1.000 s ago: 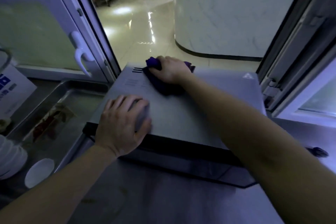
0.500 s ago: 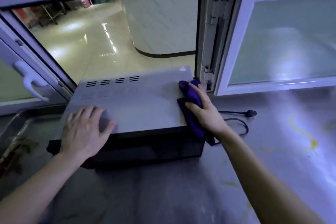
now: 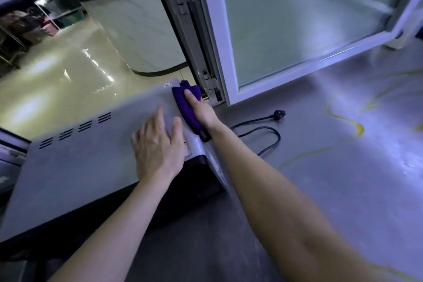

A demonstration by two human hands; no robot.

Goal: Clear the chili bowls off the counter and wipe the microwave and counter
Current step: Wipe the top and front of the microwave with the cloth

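Grey sheet metal: microwave (image 3: 80,167), top panel uppermost, standing on the worktop before an open window, with vent slots (image 3: 75,129) at its rear left.

Left hand (image 3: 158,144): spread flat, palm down on the top near the right front corner, holding nothing. Judged to steady the casing against the wiping push.

Purple cloth (image 3: 183,101): bunched and laid along the top's right edge toward the rear corner.

Right hand (image 3: 202,112): presses the cloth onto that edge. One finger lies straight along it; the rest are hidden over the side, so whether they curl round the cloth cannot be told.

Black power cord (image 3: 263,129): unplugged and looped loose on the worktop just right of the microwave, plug (image 3: 279,113) at its far end. It lies in the way of any wipe there.

White window sash (image 3: 231,89): open over the worktop, its hinge post close to the rear right corner, likely cramping the cloth's reach.

Worktop (image 3: 343,201): grey, with yellow streaks (image 3: 358,127) at the right, not yet wiped.

Chili bowls: none in view.
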